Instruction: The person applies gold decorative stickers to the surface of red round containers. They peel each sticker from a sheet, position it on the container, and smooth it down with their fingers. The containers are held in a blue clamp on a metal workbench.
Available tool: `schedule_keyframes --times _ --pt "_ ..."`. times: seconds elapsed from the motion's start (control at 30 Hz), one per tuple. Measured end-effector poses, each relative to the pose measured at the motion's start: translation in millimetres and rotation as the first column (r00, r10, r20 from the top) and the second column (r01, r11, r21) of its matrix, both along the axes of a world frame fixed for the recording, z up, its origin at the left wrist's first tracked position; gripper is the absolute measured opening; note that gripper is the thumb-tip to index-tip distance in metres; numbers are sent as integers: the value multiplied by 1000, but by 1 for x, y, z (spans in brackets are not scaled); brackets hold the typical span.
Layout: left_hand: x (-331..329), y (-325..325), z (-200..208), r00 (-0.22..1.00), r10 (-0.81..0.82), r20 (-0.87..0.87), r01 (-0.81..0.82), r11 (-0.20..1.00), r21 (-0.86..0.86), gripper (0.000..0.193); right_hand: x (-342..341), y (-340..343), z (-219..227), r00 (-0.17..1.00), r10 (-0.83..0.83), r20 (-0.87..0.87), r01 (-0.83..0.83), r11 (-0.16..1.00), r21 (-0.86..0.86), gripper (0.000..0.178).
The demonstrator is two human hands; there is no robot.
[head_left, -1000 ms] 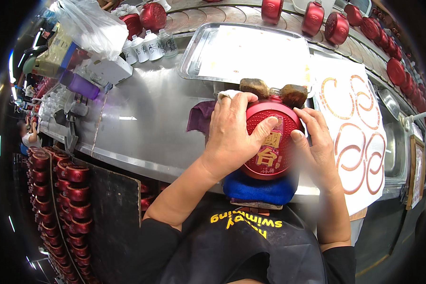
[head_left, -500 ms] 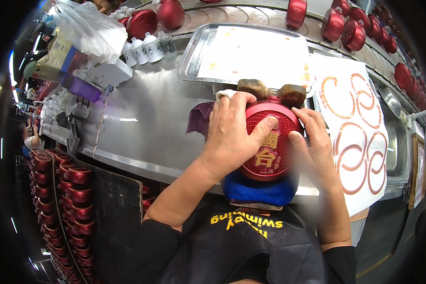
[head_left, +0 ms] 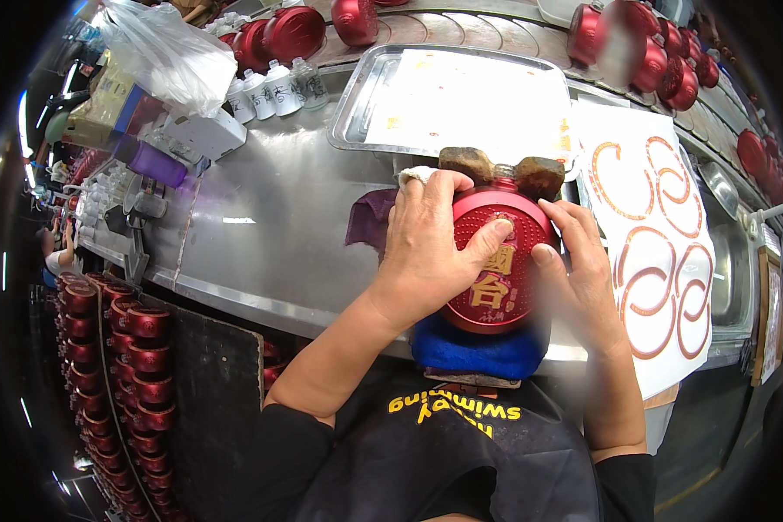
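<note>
Round red flask-shaped bottle [head_left: 519, 287], face up near the front edge of a stainless-steel worktable [head_left: 261, 191], with its neck pointing away from the wearer. Large gold characters [head_left: 487, 294] run down its dotted face. The lower end of the bottle meets a folded blue towel [head_left: 478, 352]; two brown, worn blocks [head_left: 465, 165] flank the neck. The left hand [head_left: 422, 248] clasps the bottle's upper left rim, its thumb laid across the face and its fingers along the outside, beside a white cloth [head_left: 416, 175]. The right hand [head_left: 585, 278] is loosely curved at the right rim, thumb parted from the fingers; a blurred patch obscures its lower side, and whether it grips cannot be told. Left of the hands lies a purple cloth [head_left: 368, 217]; beyond the bottle, a metal tray [head_left: 344, 113]; to the right, a white sheet with red interlocked rings [head_left: 670, 233].
</note>
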State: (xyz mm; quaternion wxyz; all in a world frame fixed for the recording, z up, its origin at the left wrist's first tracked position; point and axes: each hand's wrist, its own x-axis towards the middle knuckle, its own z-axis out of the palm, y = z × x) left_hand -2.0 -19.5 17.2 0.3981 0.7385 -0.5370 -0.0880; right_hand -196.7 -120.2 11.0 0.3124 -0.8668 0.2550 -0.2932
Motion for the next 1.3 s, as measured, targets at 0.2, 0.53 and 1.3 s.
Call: schedule_keyframes --times 0.2,0.53,1.3 --pt "4 -1 -3 995 -54 -84 46 995 -92 55 3 3 9 999 -53 -10 51 994 -94 51" --pt "8 2 -13 952 -120 -280 63 977 -202 42 3 17 11 980 29 -198 -118 884 -452 59" --pt "7 1 -12 977 -105 -188 61 972 -226 42 0 10 10 986 60 -155 -122 893 -433 63"
